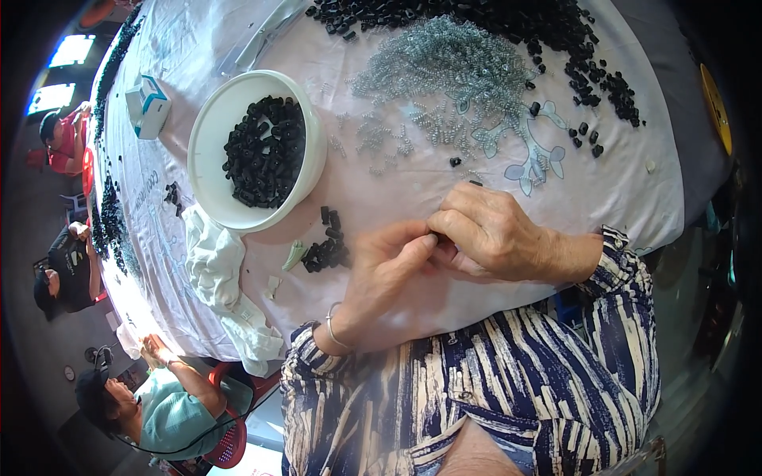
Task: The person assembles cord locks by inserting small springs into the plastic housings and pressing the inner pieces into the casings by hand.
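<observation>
My left hand (387,262), with a bangle at the wrist, meets my right hand (492,238) over the near part of the table. Both have their fingers pinched together. A dark bit of a small black plastic piece (433,237) shows between the fingertips; whatever else they hold is hidden. Left of my hands lies a little cluster of black plastic pieces (325,252). A white round tub (208,131) holds many more of them. Beyond my hands a heap of small metal springs (444,67) is spread on the cloth, with a pile of black pieces (508,16) behind it.
A patterned pale tablecloth (373,190) covers the table. On the left are a white cloth (218,274), a small white-and-blue box (148,109) and a light green scrap (294,255). Several people sit along the left side; one wears a light green top (171,408).
</observation>
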`<action>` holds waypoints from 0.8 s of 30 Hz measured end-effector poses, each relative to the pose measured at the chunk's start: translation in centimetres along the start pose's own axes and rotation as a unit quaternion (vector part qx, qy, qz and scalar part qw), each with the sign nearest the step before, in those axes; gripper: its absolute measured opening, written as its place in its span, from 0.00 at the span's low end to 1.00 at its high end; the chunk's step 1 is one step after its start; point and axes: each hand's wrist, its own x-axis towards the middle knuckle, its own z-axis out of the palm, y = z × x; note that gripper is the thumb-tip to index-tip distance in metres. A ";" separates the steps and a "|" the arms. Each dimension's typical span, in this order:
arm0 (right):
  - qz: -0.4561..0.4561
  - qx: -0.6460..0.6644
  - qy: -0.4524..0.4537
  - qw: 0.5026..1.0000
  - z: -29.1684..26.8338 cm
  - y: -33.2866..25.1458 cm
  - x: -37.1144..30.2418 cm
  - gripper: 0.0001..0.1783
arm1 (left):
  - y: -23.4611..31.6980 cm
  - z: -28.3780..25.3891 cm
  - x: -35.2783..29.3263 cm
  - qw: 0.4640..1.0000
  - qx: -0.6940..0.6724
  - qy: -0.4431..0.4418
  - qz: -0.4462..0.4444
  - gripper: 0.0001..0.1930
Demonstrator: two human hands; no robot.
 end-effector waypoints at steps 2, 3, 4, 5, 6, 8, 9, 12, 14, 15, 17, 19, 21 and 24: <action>-0.002 -0.005 0.000 1.000 0.1 0.0 0.0 0.15 | 0.0 0.0 0.1 1.000 0.007 0.003 -0.002 0.11; -0.004 -0.010 0.000 1.000 0.1 0.0 0.0 0.14 | -0.1 0.0 0.1 1.000 0.015 0.005 -0.005 0.11; -0.005 -0.009 0.000 1.000 0.1 0.0 0.1 0.14 | -0.1 -0.1 0.1 1.000 0.015 0.006 -0.005 0.11; -0.003 -0.013 0.002 1.000 0.0 -0.1 0.1 0.14 | -0.2 -0.1 0.2 1.000 -0.009 0.002 -0.007 0.11; -0.001 -0.017 0.004 1.000 0.0 -0.2 0.2 0.13 | -0.3 -0.1 0.2 0.999 -0.033 -0.002 -0.008 0.11; 0.001 -0.020 0.005 1.000 0.1 -0.2 0.1 0.13 | -0.4 -0.1 0.3 0.999 -0.031 0.000 -0.008 0.11; 0.002 -0.021 0.007 1.000 0.1 -0.3 0.1 0.13 | -0.5 0.0 0.4 1.000 -0.028 0.003 -0.009 0.11; 0.004 -0.017 0.000 1.000 0.1 -0.4 0.1 0.12 | -0.6 0.0 0.3 0.999 -0.036 0.013 0.000 0.11; 0.000 -0.025 0.003 1.000 0.1 -0.4 0.1 0.12 | -0.8 0.1 0.4 0.999 -0.044 0.011 0.008 0.11; -0.003 -0.032 0.006 0.999 0.2 -0.4 0.1 0.12 | -0.8 0.2 0.4 0.998 -0.052 0.009 0.016 0.11; -0.003 -0.030 0.008 1.000 0.2 -0.5 0.2 0.12 | -0.9 0.2 0.3 0.998 -0.058 0.013 0.023 0.11; -0.002 -0.028 0.011 1.000 0.2 -0.5 0.2 0.12 | -0.9 0.3 0.3 0.997 -0.064 0.017 0.030 0.11; -0.001 -0.028 0.007 1.000 0.2 -0.5 0.2 0.12 | -0.8 0.3 0.3 0.998 -0.063 0.020 0.019 0.11; -0.001 -0.032 0.008 0.999 0.3 -0.4 0.1 0.12 | -0.8 0.2 0.4 0.998 -0.065 0.016 0.017 0.11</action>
